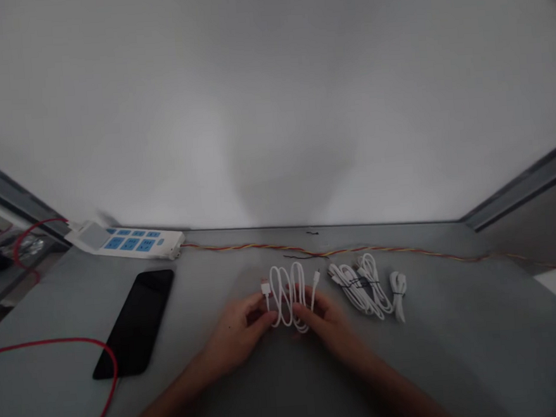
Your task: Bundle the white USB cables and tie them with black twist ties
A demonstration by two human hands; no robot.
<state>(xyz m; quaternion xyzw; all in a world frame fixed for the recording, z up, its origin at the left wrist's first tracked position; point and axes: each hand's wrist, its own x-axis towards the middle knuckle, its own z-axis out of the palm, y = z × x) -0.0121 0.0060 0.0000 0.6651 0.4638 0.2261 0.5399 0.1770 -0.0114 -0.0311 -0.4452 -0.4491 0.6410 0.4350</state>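
A white USB charging cable (pixel 284 297) is held up in loose coils between my two hands, just above the grey table. My left hand (pixel 241 328) pinches its left side, by the end with the USB plug (pixel 265 287). On the other side my right hand (pixel 326 322) has thumb and fingers closed on the coils, beneath the smaller connector (pixel 316 278). To the right of my right hand lie bundled white cables (pixel 360 288), bound with dark ties. A smaller white tied cable (pixel 399 292) rests beyond them.
A black smartphone (pixel 138 323) lies on the left of the table (pixel 207 283), with a red cable (pixel 107 350) by its lower end. At the back left sits a white power strip (pixel 130 242). Its twisted red-yellow wire (pixel 252 246) runs along the white back wall (pixel 271 107). Thin black ties (pixel 300 256) lie nearby.
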